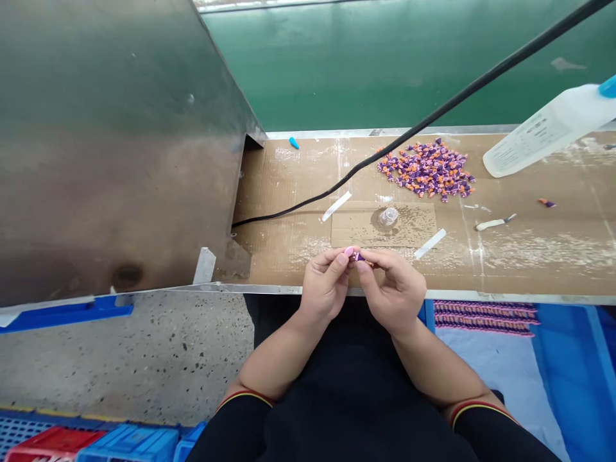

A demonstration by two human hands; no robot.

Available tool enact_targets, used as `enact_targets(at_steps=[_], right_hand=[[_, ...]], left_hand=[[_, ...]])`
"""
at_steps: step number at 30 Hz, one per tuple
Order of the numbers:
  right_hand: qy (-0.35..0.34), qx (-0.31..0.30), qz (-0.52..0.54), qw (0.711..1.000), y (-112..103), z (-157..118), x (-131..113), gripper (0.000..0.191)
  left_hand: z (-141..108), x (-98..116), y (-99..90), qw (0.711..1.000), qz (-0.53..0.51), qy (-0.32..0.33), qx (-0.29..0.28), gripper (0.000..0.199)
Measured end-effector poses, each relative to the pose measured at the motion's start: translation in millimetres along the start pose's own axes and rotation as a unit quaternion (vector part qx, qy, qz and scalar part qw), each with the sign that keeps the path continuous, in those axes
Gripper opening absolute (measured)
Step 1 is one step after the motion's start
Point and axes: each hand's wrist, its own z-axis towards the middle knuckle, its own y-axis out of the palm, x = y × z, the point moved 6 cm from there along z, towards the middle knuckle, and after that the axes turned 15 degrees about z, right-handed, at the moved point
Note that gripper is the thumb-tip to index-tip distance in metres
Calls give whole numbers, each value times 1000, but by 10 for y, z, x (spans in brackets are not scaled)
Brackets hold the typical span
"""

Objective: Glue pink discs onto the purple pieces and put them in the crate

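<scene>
Pinching small purple piece [358,256] closely between left hand [327,282] and right hand [395,285], by near edge of table [283,183]. Held short of clear cup [387,216] on cardboard patch [346,226] and purple-and-orange pile [428,170] toward far edge.

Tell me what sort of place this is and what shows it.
Likely a factory workstation for small handwork: purple-and-orange pieces lie heaped on cardboard, rows of similar ones lie in a blue tray, and a big metal casing stands alongside.
</scene>
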Motion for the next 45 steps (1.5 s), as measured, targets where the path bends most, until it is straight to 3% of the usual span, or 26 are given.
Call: enact_targets(at_steps=[11,16,22,32,45], right_hand=[[-38,-7,-25,999,15,7,-29,23],[-42,-13,-49,998,14,6,-38,22],[-54,-24,-53,997,7,29,-75,25],[-35,-39,-50,997,-20,39,-119,25],[-31,-5,-9,999,6,-24,-36,24]], left_hand=[[-46,62,5,997,36,61,19,32],[-54,84,-17,991,77,98,52,36],[-105,170,-43,963,154,212,59,17],[-232,312,-12,913,250,311,89,5],[-222,120,-63,933,224,271,76,16]])
